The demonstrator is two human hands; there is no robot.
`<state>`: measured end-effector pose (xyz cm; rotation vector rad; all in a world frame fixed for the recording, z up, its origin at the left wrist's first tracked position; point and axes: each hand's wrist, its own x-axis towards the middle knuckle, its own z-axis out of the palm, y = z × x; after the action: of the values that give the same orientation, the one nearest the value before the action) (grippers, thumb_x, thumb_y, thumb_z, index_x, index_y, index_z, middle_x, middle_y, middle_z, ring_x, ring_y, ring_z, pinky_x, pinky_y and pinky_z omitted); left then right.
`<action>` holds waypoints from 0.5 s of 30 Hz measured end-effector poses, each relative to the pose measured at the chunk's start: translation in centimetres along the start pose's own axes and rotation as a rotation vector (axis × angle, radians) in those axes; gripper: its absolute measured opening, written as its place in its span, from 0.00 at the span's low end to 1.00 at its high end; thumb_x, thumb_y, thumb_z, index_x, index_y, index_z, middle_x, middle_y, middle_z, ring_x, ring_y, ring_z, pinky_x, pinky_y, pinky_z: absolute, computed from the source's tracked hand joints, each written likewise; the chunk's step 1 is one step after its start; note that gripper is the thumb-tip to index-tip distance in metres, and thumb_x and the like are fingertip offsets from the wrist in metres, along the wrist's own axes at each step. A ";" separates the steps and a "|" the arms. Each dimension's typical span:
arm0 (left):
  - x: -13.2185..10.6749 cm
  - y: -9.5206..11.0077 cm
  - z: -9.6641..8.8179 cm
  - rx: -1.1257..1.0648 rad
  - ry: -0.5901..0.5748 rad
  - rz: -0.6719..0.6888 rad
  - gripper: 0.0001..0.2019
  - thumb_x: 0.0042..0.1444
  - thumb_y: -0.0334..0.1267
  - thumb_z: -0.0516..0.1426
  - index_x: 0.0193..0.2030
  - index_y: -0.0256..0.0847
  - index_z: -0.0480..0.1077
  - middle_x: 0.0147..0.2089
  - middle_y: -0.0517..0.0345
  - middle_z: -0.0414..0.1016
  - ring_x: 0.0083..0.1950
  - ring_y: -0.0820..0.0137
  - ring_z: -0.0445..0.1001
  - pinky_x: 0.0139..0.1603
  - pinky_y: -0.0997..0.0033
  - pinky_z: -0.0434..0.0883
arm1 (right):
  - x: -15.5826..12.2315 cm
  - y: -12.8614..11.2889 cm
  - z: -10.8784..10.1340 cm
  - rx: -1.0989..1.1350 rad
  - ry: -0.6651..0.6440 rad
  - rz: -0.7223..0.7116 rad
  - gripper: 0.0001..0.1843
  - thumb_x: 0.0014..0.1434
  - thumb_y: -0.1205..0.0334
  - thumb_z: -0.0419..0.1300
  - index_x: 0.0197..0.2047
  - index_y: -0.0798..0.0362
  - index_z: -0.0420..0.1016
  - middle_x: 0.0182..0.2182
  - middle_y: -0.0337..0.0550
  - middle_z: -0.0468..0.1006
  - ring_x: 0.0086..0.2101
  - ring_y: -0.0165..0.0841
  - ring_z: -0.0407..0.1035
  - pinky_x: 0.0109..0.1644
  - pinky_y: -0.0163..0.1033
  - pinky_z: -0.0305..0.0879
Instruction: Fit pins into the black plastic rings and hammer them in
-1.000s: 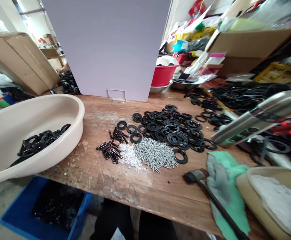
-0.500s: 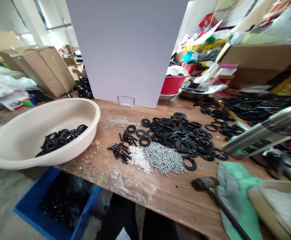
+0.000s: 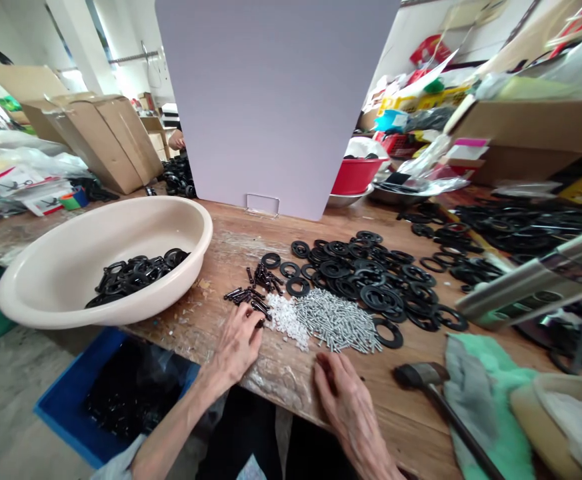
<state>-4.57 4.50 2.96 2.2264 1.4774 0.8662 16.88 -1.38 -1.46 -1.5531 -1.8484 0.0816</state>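
Observation:
My left hand (image 3: 235,343) rests at the table's front, its fingertips at a small heap of black bolts (image 3: 253,297). My right hand (image 3: 343,400) lies on the bare wood with curled fingers, just below a pile of silver screws (image 3: 338,321). Whether either hand holds something small is hidden. Beside the screws is a heap of tiny white pieces (image 3: 285,320). Black rings (image 3: 355,273) are spread behind them on the wooden workbench (image 3: 231,240). More black rings (image 3: 135,277) lie inside a cream plastic basin (image 3: 191,223) on the left.
A blue crate (image 3: 58,407) of black parts stands on the floor below the bench. On the right lie a hammer (image 3: 418,375), a green cloth (image 3: 485,363) and a steel tube (image 3: 535,287). A lilac partition (image 3: 271,100) stands behind, with a co-worker's hand (image 3: 176,140) beyond it.
Both my hands have come into view from the bottom and reached the bench. The view has turned left, so the basin and piles sit further right in the picture.

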 end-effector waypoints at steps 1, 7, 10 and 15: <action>0.5 -0.2 0.5 0.043 -0.013 0.022 0.11 0.57 0.28 0.52 0.45 0.40 0.70 0.47 0.51 0.67 0.49 0.62 0.65 0.52 0.60 0.66 | 0.3 -0.3 0.4 -0.034 0.020 -0.012 0.11 0.64 0.56 0.48 0.41 0.50 0.68 0.33 0.46 0.74 0.33 0.36 0.70 0.36 0.40 0.68; 1.0 -1.3 1.3 0.132 -0.070 0.127 0.09 0.56 0.27 0.53 0.40 0.41 0.72 0.44 0.53 0.69 0.46 0.61 0.64 0.50 0.56 0.63 | 1.2 -1.1 1.6 -0.121 0.051 -0.055 0.11 0.66 0.60 0.45 0.40 0.52 0.67 0.31 0.43 0.70 0.33 0.37 0.66 0.38 0.43 0.63; 1.5 -1.7 1.2 0.076 -0.062 0.186 0.08 0.59 0.28 0.53 0.36 0.41 0.72 0.41 0.55 0.71 0.44 0.63 0.66 0.49 0.56 0.61 | 1.6 -1.1 1.6 -0.124 0.042 -0.062 0.12 0.66 0.61 0.44 0.37 0.51 0.67 0.29 0.41 0.69 0.32 0.36 0.66 0.38 0.43 0.61; 2.5 -2.4 1.6 -0.121 0.094 0.165 0.08 0.62 0.34 0.51 0.36 0.40 0.70 0.40 0.53 0.73 0.43 0.63 0.66 0.49 0.59 0.61 | 1.3 -0.7 1.1 -0.039 0.057 -0.009 0.12 0.66 0.58 0.46 0.38 0.52 0.67 0.31 0.42 0.71 0.32 0.34 0.68 0.38 0.39 0.63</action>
<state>-4.56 7.87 1.14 2.2693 1.2569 1.0945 15.66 -0.04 -1.37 -1.5577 -1.8217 -0.0022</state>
